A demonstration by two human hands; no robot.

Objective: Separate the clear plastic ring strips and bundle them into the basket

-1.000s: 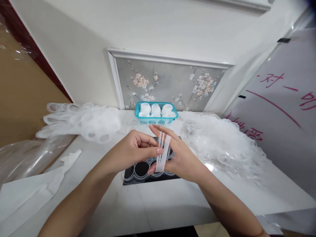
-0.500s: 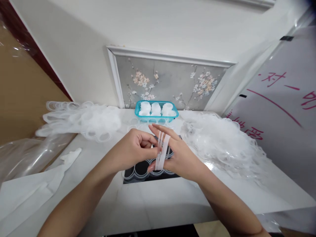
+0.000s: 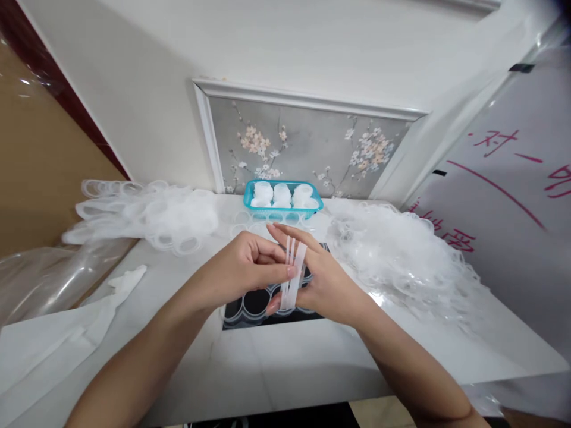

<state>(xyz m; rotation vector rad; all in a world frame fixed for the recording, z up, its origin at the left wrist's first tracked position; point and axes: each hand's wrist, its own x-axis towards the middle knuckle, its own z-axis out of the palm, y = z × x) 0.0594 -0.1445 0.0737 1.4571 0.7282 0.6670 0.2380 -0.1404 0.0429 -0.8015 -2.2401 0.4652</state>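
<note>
**Bright, Even Light; Wide-Angle Warp at the Edges**

The scene was brightly and softly lit, with shadows faint. A glare patch shone on the glossy white surface point(image 3: 379, 300) just right of the hands. The clear plastic sheet point(image 3: 53, 279) at left caught small highlights. Wall lines bowed and slanted toward the corners from lens distortion. The centre was sharp; the far right corner went dark and blurred.

Both bare forearms reach in from the bottom edge, the left from 7 o'clock and the right from 5 o'clock, and meet at picture centre. The left hand point(image 3: 243, 267) is curled, knuckles up, thumb and fingertips pinched toward 3 o'clock. The right hand point(image 3: 323, 279) lies open and flat, fingers stretched straight toward 10 o'clock, its thumb tucked under at 7 o'clock
</note>
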